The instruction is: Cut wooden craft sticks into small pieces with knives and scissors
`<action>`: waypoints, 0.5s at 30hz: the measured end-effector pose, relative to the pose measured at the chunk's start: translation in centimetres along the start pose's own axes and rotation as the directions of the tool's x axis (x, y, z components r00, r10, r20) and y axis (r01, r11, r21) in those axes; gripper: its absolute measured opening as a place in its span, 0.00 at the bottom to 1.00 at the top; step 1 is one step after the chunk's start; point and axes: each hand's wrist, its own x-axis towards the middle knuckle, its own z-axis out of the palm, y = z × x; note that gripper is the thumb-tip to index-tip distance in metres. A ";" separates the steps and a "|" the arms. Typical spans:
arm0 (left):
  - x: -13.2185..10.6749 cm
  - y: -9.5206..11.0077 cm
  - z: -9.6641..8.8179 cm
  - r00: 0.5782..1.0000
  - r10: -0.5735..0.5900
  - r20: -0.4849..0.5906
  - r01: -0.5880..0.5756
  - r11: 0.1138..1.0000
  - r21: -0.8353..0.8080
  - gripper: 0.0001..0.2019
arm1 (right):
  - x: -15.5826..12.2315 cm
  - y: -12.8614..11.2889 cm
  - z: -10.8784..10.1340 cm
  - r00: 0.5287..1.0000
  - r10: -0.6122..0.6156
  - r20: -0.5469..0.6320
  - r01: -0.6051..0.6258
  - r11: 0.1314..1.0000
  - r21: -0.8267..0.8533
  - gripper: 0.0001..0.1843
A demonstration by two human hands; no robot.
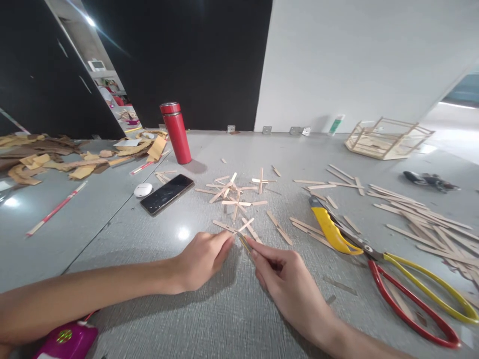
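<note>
Near the front middle of the table, my left hand [205, 259] has its fingers pinched on a small wooden craft stick [246, 225] that points up to the right. Another craft stick [223, 226] lies just beyond its fingertips. My right hand [286, 279] is closed on a thin, narrow grey strip [245, 244] that looks like a knife blade. Its tip comes close to the stick at my left fingertips; whether they touch I cannot tell. Just beyond both hands lies a loose heap of crossed stick pieces [237, 203].
Red-and-yellow-handled snips [368, 249] and a yellow cutter [331, 232] lie right, by many sticks [430, 219]. A phone [167, 194], white case [142, 190] and red flask [175, 133] stand left. A stick frame [387, 142] is back right; a purple device [69, 339] sits under my left forearm.
</note>
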 end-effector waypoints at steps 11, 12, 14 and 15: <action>0.0 -0.1 0.0 1.000 -0.024 -0.008 0.023 0.999 -0.041 0.15 | -0.4 0.5 0.3 0.999 -0.031 -0.045 0.029 0.999 -0.045 0.34; 0.0 -0.1 -0.1 1.000 -0.016 0.002 0.016 0.999 -0.042 0.15 | -0.4 0.6 0.3 0.998 -0.038 -0.048 0.035 0.998 -0.052 0.33; -0.1 -0.1 -0.1 1.000 0.001 0.023 0.000 0.999 -0.046 0.15 | -0.5 0.6 0.4 0.997 -0.050 -0.052 0.046 0.996 -0.073 0.32; -0.1 -0.1 -0.1 0.999 0.007 0.032 -0.005 0.999 -0.048 0.15 | -0.5 0.6 0.4 0.997 -0.051 -0.052 0.047 0.996 -0.081 0.32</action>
